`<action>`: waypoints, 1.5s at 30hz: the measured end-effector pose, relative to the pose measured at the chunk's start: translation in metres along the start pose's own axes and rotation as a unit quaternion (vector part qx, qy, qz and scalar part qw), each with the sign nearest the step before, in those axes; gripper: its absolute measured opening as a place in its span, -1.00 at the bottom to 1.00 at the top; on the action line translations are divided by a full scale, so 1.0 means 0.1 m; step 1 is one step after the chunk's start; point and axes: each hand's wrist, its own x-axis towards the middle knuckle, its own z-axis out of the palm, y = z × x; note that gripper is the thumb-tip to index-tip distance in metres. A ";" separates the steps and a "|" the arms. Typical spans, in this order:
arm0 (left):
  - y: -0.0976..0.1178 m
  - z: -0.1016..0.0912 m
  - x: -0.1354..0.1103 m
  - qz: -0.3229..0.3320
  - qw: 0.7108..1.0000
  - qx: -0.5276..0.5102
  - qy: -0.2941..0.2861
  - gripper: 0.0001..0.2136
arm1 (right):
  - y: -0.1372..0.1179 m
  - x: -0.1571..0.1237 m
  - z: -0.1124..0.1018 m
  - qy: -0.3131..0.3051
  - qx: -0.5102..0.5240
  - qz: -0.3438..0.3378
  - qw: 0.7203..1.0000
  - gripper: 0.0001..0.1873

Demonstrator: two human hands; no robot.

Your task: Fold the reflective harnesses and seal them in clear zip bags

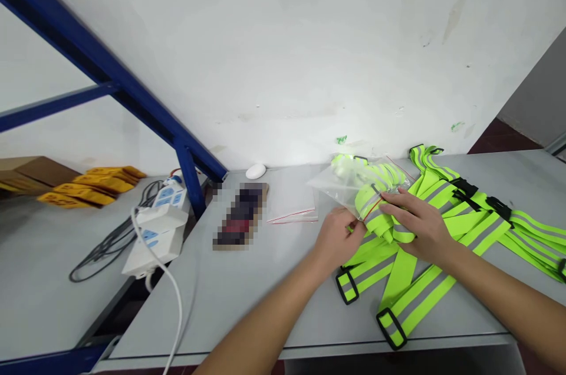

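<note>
Head view: your left hand (pixel 336 238) is pinching the edge of a clear plastic bag (pixel 342 183) around a rolled reflective vest (pixel 371 208), while your right hand (pixel 418 227) is lying open-fingered across it. Both are working above a loose vest (pixel 418 289) on the table (pixel 247 304).

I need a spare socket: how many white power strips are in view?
2. The nearer power strip lies left of the blue steel post; the farther power strip sits just behind it, against that post. Others could be hidden out of view.

Pixelated object (pixel 241 216) unreadable; reflective straps (pixel 535 239) cut off at right.
</note>
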 end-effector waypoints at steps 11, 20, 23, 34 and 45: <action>0.13 0.02 0.00 -0.093 0.924 -0.372 0.014 -0.66 | 0.00 0.01 0.05 0.075 0.029 -0.050 0.995 -0.46; 0.14 -0.07 0.00 -0.191 0.774 -0.603 -0.008 -0.36 | -0.10 0.04 0.08 0.084 0.030 -0.090 0.992 -0.64; 0.04 -0.08 0.00 -0.153 0.803 -0.576 -0.020 -0.47 | -0.10 0.02 0.07 0.078 0.050 -0.085 0.992 -0.62; 0.06 -0.24 0.00 -0.061 0.981 -0.180 -0.026 -0.69 | -0.05 0.02 0.00 0.041 0.138 -0.022 0.989 -0.50; -0.05 -0.19 0.06 -0.028 0.979 0.198 -0.031 -0.81 | -0.04 -0.01 0.05 0.080 0.056 -0.039 0.994 -0.48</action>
